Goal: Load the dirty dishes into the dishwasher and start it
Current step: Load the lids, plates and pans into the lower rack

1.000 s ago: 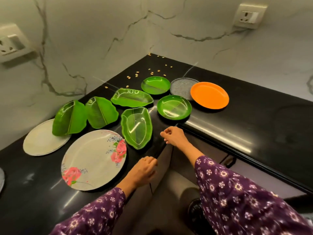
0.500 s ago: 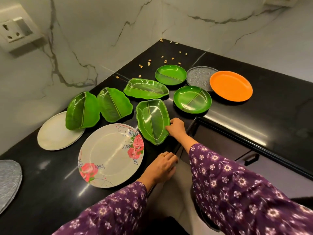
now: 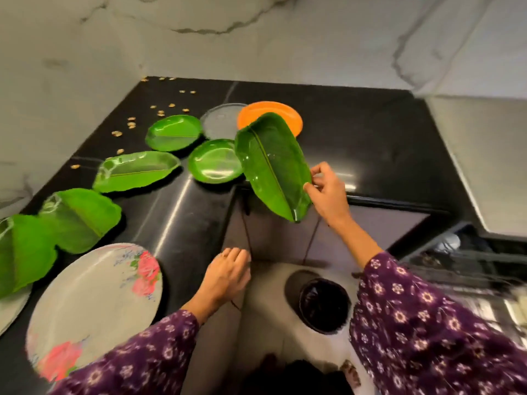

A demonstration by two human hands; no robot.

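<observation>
- While the right hand (image 3: 328, 192) pinches its rim, a leaf-shaped green plate (image 3: 273, 163) hangs tilted in the air, just off the near edge of the black counter (image 3: 370, 143).
- Down at the counter's near edge sits the left hand (image 3: 228, 277), fingers loose, holding nothing.
- To the left, a flowered plate (image 3: 94, 303) and more leaf plates (image 3: 137, 171) lie on the counter.
- Farther back are two round green plates (image 3: 215, 162) and an orange plate (image 3: 253, 112), partly hidden behind the held one.
- Low on the right, the dishwasher rack (image 3: 462, 269) shows, blurred.
</observation>
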